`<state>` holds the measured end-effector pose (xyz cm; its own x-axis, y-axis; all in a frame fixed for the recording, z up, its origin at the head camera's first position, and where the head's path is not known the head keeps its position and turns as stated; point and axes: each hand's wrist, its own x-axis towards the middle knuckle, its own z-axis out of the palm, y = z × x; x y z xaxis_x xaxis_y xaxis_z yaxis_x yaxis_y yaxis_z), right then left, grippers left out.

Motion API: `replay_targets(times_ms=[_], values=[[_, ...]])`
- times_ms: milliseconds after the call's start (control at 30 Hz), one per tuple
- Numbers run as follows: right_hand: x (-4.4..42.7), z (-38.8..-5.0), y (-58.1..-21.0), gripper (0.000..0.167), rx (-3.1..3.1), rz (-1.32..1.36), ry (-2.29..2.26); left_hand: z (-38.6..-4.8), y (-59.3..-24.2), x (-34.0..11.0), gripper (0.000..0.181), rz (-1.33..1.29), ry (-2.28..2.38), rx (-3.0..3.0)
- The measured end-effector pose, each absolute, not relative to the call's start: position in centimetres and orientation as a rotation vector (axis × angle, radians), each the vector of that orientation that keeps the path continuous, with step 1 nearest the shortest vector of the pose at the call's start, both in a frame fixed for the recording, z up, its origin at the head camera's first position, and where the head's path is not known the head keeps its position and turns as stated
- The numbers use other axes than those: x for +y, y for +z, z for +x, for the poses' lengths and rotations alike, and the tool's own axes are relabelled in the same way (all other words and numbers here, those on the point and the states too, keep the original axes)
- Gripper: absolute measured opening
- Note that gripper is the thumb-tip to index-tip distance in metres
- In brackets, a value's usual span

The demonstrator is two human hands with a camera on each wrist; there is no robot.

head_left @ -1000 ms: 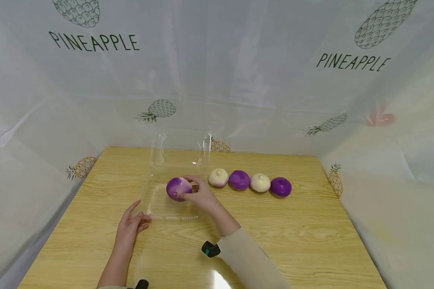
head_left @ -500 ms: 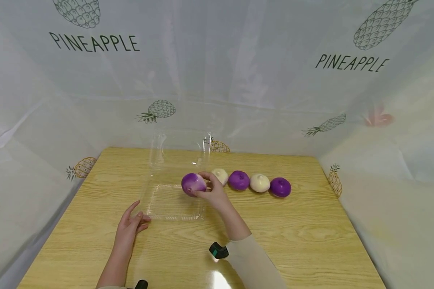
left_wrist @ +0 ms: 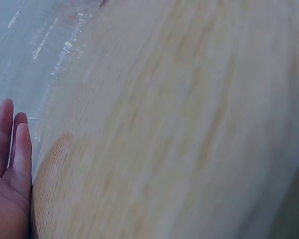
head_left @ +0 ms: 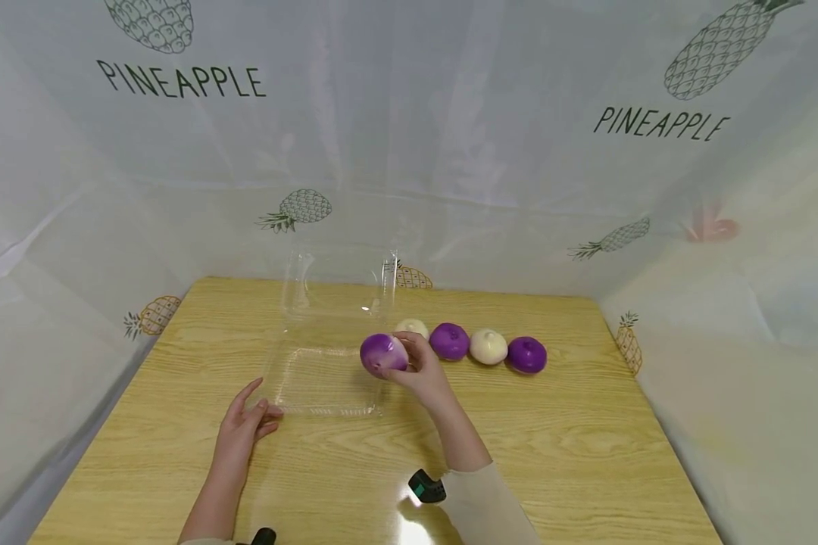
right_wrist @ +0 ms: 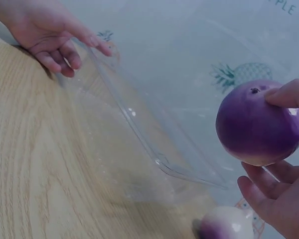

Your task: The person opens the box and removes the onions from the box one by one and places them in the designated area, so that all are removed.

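Note:
In the head view, my right hand point(head_left: 426, 372) holds a purple-and-white turnip point(head_left: 380, 356) between thumb and fingers, over the right side of a clear plastic clamshell box point(head_left: 327, 411). The right wrist view shows this turnip point(right_wrist: 261, 124) from near, with the thumb on its purple top and fingers below. My left hand point(head_left: 240, 428) rests at the box's near left corner, its fingers extended and touching or close to the rim. The box's lid point(head_left: 337, 303) stands raised at the back.
A row of several more turnips runs right of the box: a white-side-up one point(head_left: 412, 327) partly behind my right hand, then a purple one point(head_left: 450, 341), a white one point(head_left: 488, 347) and a purple one point(head_left: 527, 355). A pineapple-print curtain point(head_left: 409, 151) surrounds the wooden table point(head_left: 559, 439).
My right hand has carried the turnip rightward, from over the middle of the box to its right edge. My left hand has stayed at the corner.

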<state>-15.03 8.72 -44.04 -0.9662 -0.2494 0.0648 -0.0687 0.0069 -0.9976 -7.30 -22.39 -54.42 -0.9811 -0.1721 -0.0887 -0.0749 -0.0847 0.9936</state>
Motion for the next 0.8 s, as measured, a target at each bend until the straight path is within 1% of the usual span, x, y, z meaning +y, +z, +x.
replay_targets(times_ms=[167,400,800], values=[[9.9,-15.3,-45.8,0.060,2.145,-0.243,-2.166,-7.4,-54.4,-22.3,0.056,0.278,-2.274,-2.064],[11.3,-15.0,-46.3,0.058,2.141,-0.169,-2.195,-7.4,-54.4,-22.2,0.056,0.328,-2.272,-2.056],[13.1,-14.6,-47.0,0.060,2.073,-0.079,-2.193,-7.5,-54.3,-22.3,0.057,0.324,-2.271,-2.055]])
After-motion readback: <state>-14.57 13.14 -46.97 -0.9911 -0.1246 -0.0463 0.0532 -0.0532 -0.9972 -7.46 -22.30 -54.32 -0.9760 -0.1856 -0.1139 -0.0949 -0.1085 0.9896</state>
